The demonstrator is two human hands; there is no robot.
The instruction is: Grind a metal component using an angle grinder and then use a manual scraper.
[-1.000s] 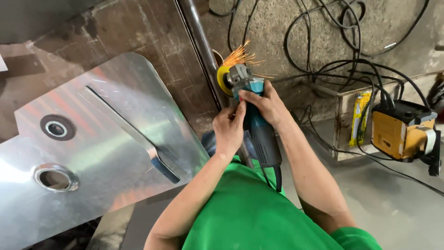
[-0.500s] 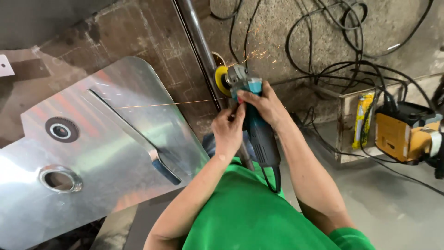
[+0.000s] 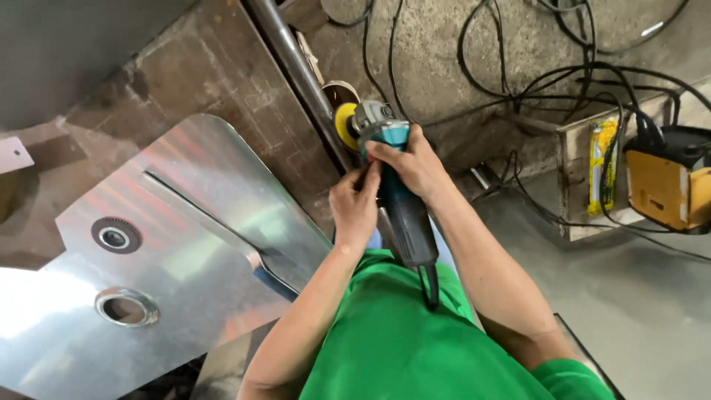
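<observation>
A teal-and-black angle grinder [image 3: 396, 196] was gripped by both hands, left hand [image 3: 355, 204] and right hand [image 3: 415, 164], its yellow disc [image 3: 345, 126] held against a steel tube [image 3: 296, 70].

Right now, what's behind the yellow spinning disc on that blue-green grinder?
Behind the yellow grinding disc runs a long grey metal pipe over rusty brown plate. The disc covers the spot where it meets the pipe, so contact can't be seen.

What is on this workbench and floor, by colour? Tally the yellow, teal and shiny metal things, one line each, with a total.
Yellow: 3 (grinder disc, yellow box unit, yellow packet)
Teal: 1 (angle grinder, held by left hand and right hand)
Shiny metal: 2 (steel sheet, steel pipe)
Total: 6
</observation>
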